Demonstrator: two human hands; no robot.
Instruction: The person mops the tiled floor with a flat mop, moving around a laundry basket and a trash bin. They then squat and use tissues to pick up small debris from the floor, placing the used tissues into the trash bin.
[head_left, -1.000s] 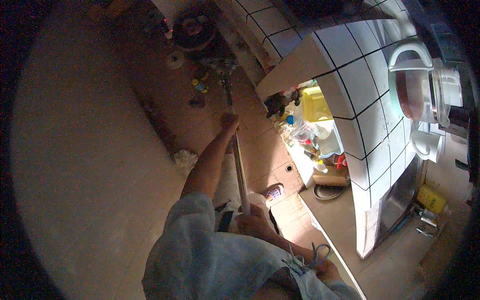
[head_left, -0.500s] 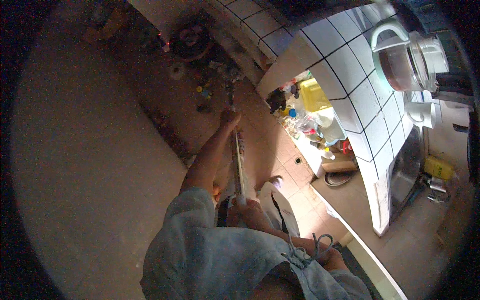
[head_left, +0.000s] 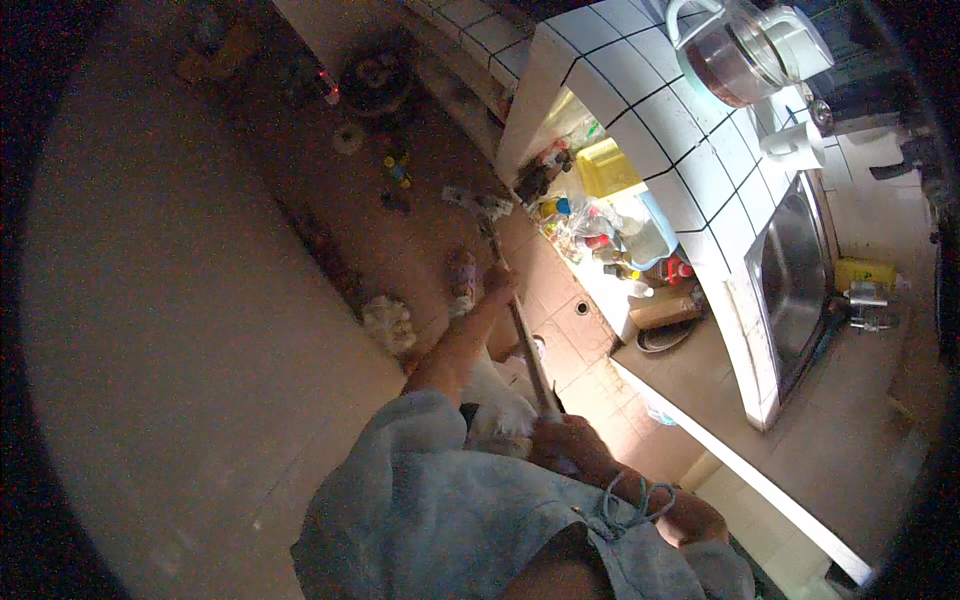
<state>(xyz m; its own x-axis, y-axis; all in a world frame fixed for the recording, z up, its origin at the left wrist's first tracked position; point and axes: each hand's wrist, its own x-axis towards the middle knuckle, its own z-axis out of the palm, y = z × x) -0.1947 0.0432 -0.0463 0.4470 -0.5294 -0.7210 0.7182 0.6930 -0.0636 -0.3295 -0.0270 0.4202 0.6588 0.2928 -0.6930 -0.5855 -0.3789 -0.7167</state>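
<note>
The pole (head_left: 533,360) now leans up and to the left from the person's body, where 1 second ago it ran nearly straight ahead. Its greyish head (head_left: 490,207) has come closer in and across to the right, and now lies just beside the opening under the tiled counter (head_left: 640,100). That suggests a shorter reach, with the work shifted toward the counter's edge; the head is too dim to tell its kind, or whether it presses on the floor (head_left: 545,270).

The left hand (head_left: 500,282) is wrapped round the pole's upper part, and the right hand (head_left: 575,443) is closed round its lower end, near the body. The view has turned too, showing more of the sink (head_left: 795,270). Left of the head, a yellow object (head_left: 397,170) and a pale ring (head_left: 348,138) lie apart from it, while a yellow basin (head_left: 607,170) stands inside the lit opening
</note>
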